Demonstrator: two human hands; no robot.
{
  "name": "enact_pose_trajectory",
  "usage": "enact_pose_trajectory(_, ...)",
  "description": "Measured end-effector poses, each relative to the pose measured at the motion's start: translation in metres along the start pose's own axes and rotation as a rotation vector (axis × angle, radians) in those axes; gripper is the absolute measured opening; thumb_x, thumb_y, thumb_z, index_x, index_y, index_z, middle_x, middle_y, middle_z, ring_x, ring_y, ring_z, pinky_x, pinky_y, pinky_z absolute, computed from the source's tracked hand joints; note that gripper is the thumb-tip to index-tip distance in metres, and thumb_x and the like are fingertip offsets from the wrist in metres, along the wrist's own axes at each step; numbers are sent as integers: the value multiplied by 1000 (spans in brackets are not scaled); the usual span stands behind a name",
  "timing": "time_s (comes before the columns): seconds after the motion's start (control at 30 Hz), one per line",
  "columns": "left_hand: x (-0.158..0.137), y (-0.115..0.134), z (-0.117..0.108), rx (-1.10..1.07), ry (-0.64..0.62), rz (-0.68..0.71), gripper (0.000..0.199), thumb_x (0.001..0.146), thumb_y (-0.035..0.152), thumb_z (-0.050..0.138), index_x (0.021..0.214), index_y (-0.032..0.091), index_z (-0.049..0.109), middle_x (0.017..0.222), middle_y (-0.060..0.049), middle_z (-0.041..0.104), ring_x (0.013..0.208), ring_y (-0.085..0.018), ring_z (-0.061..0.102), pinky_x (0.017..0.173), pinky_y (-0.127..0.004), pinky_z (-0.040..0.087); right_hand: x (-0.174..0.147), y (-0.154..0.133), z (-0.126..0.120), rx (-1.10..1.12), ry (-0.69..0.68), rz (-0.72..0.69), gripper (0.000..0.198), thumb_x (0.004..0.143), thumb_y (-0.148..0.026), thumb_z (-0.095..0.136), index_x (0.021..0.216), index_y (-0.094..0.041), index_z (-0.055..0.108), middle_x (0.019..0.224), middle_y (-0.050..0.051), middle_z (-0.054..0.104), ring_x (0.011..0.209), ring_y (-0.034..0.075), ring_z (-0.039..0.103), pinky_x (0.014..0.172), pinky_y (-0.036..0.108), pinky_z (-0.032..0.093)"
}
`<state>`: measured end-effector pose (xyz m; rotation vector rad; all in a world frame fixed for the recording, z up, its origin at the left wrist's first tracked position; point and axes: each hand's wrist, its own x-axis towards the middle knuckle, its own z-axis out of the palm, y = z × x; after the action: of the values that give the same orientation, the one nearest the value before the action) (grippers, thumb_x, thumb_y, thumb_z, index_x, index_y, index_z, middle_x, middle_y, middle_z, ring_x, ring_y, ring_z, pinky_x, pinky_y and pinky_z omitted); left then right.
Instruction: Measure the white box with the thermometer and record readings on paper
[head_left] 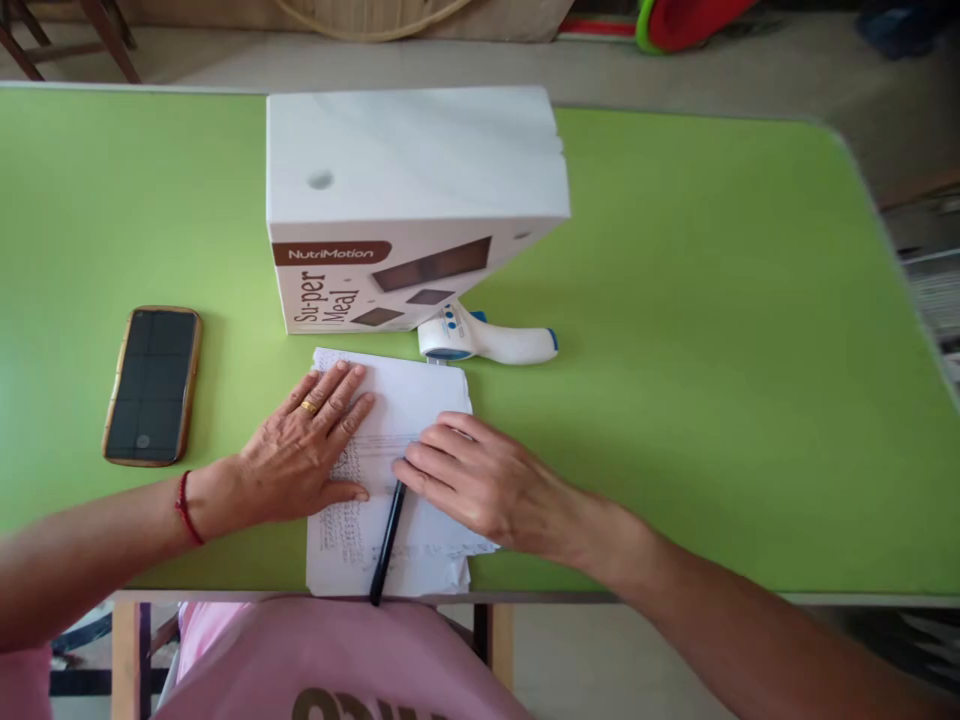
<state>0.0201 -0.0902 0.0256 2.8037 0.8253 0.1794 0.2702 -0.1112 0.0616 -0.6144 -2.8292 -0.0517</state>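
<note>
Rests left hand (pixel 300 455) flat on handwritten papers (pixel 405 400) at near edge of green worktop (pixel 712 350), with fingers slightly apart; curls right hand (pixel 480 480) over same papers, with fingers together at upper end of black pen (pixel 388 543), cannot tell whether clamped on it

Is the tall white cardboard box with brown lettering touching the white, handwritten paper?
Apart. The head view shows a narrow strip of green tabletop between the box's lower edge and the paper's top edge.
</note>
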Motion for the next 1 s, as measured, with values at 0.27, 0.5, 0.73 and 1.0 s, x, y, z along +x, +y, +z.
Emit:
enact_pose_trajectory(0.27, 0, 5, -1, 36, -35, -13, 94, 89, 68, 57, 150, -1, 36, 161, -32, 21, 151, -46, 21, 120, -60, 24, 10, 26, 9, 294, 550, 493, 11, 84, -12, 65, 88, -22, 62, 71, -2, 66, 60, 12, 60, 54, 26, 49)
enact_pose_trajectory(0.5, -1, 4, -3, 46, -17, -10, 93, 87, 67, 61, 145, -2, 42, 159, -33, 27, 149, -47, 27, 119, -59, 27, 52, 25, 39, 784, 684, 893, 5, 78, -18, 63, 81, -21, 61, 65, -5, 64, 55, 10, 60, 51, 23, 48)
enact_pose_trajectory(0.73, 0, -1, -1, 29, 27, 25, 93, 84, 67, 64, 142, -3, 44, 156, -36, 32, 146, -49, 31, 116, -62, 29, 51, 25, 53, 755, 627, 927, 5, 81, -24, 62, 83, -21, 59, 63, -4, 67, 52, 10, 60, 51, 22, 50)
enact_pose_trajectory(1.0, 1, -2, 1, 30, 63, 37, 94, 81, 67, 66, 140, -3, 45, 153, -35, 36, 143, -49, 36, 114, -60, 30, 56, 30, 51, 630, 648, 859, 6, 76, -17, 61, 79, -22, 60, 57, -7, 59, 43, 7, 46, 42, 21, 38)
